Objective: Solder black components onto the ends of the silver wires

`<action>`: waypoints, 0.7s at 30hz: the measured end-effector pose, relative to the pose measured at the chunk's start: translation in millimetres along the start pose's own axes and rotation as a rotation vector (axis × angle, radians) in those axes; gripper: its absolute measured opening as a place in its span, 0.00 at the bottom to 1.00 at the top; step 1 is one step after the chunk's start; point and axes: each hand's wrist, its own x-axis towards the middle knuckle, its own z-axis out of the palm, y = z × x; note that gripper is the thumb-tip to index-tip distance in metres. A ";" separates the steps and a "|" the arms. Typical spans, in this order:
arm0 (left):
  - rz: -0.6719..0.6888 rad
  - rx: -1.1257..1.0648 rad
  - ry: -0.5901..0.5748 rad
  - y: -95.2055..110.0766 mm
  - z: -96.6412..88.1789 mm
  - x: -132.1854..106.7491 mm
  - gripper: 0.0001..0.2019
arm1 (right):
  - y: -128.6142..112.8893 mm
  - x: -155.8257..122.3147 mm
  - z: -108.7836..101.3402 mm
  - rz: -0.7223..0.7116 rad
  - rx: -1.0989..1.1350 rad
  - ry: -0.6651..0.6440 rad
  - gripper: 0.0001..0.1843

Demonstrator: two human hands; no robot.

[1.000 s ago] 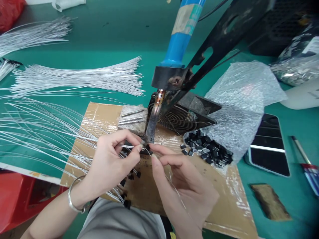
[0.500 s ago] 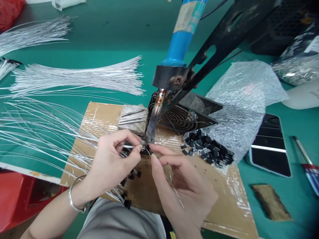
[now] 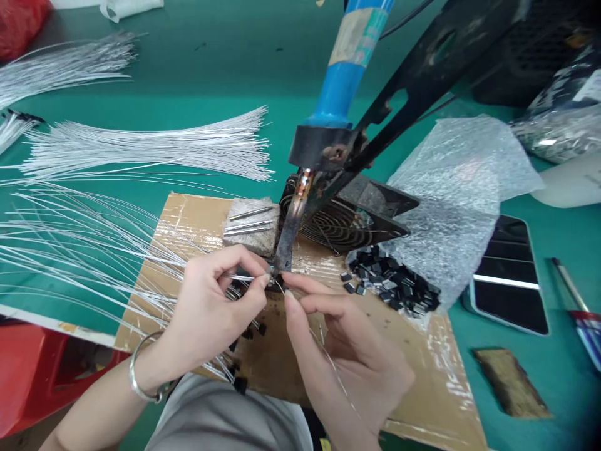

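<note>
My left hand [image 3: 220,307] is closed, its thumb and index finger pinching the end of a thin white wire [image 3: 237,276] beside the soldering iron's tip. What sits at that wire end is too small to make out. The soldering iron [image 3: 335,94] has a blue handle and is clamped pointing down in a black metal stand [image 3: 404,106]. My right hand [image 3: 352,357] is closed on a thin strand of solder wire [image 3: 338,378], whose front end meets the tip area by my left fingertips. Black-ended wires [image 3: 240,383] lie partly hidden below my left hand.
Under my hands lies a cardboard sheet [image 3: 422,388]. A fan [image 3: 338,222] stands behind the iron, left of bubble wrap [image 3: 460,163] and small black pieces [image 3: 394,282]. A wire bundle [image 3: 150,147], a block with metal rods [image 3: 253,241] and a phone [image 3: 509,307] are around.
Both hands stay almost in place at the iron's tip. The solder wire's loose tail over my right palm has shifted slightly down and right.
</note>
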 end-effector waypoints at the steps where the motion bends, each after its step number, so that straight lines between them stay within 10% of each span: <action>1: 0.002 0.002 -0.002 0.0 -0.2 -0.1 0.06 | -0.1 -0.1 0.4 -0.003 0.002 0.011 0.10; 21: 0.002 -0.019 0.006 0.1 -0.3 -0.3 0.06 | -2.5 1.3 4.4 -0.015 0.016 0.059 0.10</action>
